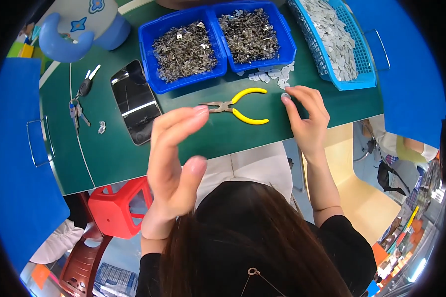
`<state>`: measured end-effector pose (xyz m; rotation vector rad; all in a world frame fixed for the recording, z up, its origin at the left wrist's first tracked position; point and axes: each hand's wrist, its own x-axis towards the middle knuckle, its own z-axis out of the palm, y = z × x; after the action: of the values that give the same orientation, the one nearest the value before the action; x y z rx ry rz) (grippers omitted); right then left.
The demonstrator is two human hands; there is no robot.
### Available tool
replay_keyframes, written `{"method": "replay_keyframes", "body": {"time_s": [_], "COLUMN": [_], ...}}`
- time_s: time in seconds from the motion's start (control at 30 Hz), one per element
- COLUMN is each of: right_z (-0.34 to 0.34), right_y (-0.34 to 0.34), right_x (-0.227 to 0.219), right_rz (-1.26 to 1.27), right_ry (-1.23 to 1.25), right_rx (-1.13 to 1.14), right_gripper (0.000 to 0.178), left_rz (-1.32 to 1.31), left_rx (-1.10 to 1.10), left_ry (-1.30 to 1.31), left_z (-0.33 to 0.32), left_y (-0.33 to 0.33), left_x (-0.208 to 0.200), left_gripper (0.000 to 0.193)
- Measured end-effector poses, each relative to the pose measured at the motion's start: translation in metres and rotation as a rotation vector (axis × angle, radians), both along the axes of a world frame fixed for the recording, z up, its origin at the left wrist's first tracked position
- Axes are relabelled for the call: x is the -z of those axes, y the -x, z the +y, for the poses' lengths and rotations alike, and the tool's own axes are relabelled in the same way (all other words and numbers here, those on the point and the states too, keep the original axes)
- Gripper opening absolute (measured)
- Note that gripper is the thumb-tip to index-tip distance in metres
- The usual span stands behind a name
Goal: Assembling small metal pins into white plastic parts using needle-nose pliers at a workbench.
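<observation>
At the fingers of the right hand (pixel 309 121), thumb and forefinger pinch a small translucent piece (pixel 285 95) just above the table (pixel 193 143), toward its right side; the left hand (pixel 173 153) is raised with fingers parted and nothing between them, its forefinger tip beside the nose of the needle-nose pliers (pixel 224 106), though contact cannot be told. The yellow-handled pliers lie with their handles spread, between the hands. Just beyond the right fingertips, loose translucent pieces (pixel 263 77) lie scattered before two joined blue tubs (pixel 146 52) of small metal parts (pixel 183 54) near the far edge. A light-blue basket (pixel 365 79) of pale flat pieces (pixel 336 47) stands toward the far right corner. Leftward lie a dark smartphone (pixel 134 104), a bunch of keys (pixel 85 87) and a small clear item (pixel 101 127) nearer the left edge. With one piece in hand and the tubs and basket well filled, much seems left to handle; how many pieces are done cannot be told. No brand, label or writing is readable on these things.
</observation>
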<state>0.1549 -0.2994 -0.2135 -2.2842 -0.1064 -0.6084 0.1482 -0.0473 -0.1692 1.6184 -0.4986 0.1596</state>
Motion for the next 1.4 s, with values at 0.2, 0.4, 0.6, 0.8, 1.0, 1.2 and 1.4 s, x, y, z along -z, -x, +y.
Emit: {"method": "replay_keyframes", "body": {"time_s": [0.2, 0.4, 0.6, 0.8, 1.0, 1.2, 1.4], "right_z": [-0.002, -0.013, -0.020, -0.007, 0.018, 0.081, 0.107], "right_y": [0.009, 0.000, 0.005, 0.047, 0.060, 0.057, 0.039], "right_x": [0.004, 0.015, 0.007, 0.027, 0.029, -0.003, -0.011], "right_rz": [0.028, -0.033, 0.098, -0.130, -0.133, 0.370, 0.586], "right_ry": [0.164, 0.265, 0.269, 0.343, 0.156, -0.943, -1.389], "right_rx": [0.081, 0.023, -0.077, -0.350, -0.331, -0.287, -0.301], "right_gripper": [0.020, 0.015, 0.021, 0.037, 0.027, 0.014, 0.011], "left_rz": [-0.036, -0.016, -0.023, -0.025, 0.053, 0.348, 0.317], "left_rx": [-0.076, -0.096, -0.072, -0.056, 0.038, -0.008, -0.204], "left_ry": [-0.311, -0.284, -0.271, -0.238, -0.216, 0.126, 0.298], "left_z": [-0.002, -0.006, -0.007, -0.009, -0.019, -0.030, -0.013], "left_y": [0.002, 0.005, 0.017, 0.030, 0.044, 0.047, 0.034], "left_x": [0.029, 0.044, 0.041, 0.049, 0.050, 0.050, 0.049], "left_gripper": [0.025, 0.021, 0.019, 0.019, 0.022, 0.027, 0.014]}}
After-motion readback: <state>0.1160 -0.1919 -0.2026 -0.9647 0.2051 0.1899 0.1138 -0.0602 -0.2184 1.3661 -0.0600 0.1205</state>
